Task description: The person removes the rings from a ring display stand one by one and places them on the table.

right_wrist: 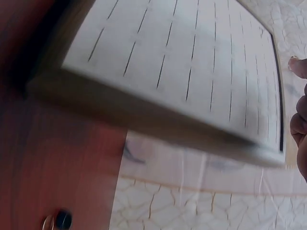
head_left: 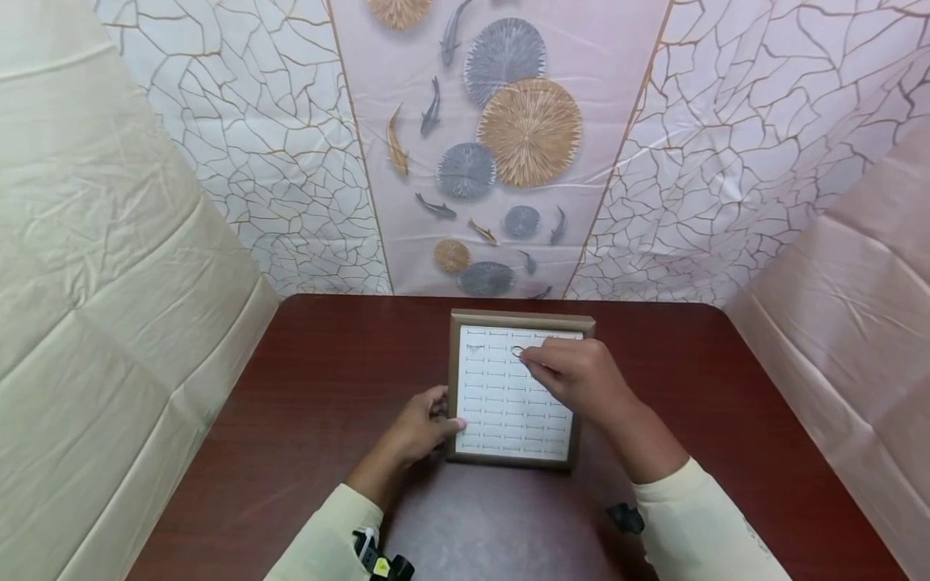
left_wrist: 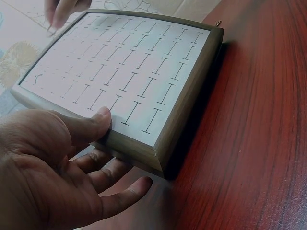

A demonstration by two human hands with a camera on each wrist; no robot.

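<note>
A shallow wooden-framed display tray (head_left: 455, 379) with a white panel of rows of short slits is tilted up over the table. My left hand (head_left: 421, 426) grips its left edge, thumb on the front rim and fingers behind; the left wrist view shows this left hand (left_wrist: 53, 158) close up. Between thumb and fingertips my right hand (head_left: 581, 378) pinches a thin ring (head_left: 517, 352) in front of the upper part of the panel. Near the panel's top left a small dark curved piece (head_left: 475, 347) sits at a slit. At the right wrist view's edge, the right hand (right_wrist: 300, 115) is partly cut off.
The dark red wooden table (head_left: 327, 363) lies under the tray. Patterned cloth (head_left: 291, 161) hangs behind it, with pale cloth walls on both sides. In the right wrist view, a small black round thing (right_wrist: 64, 219) shows at the lower left, too blurred to name.
</note>
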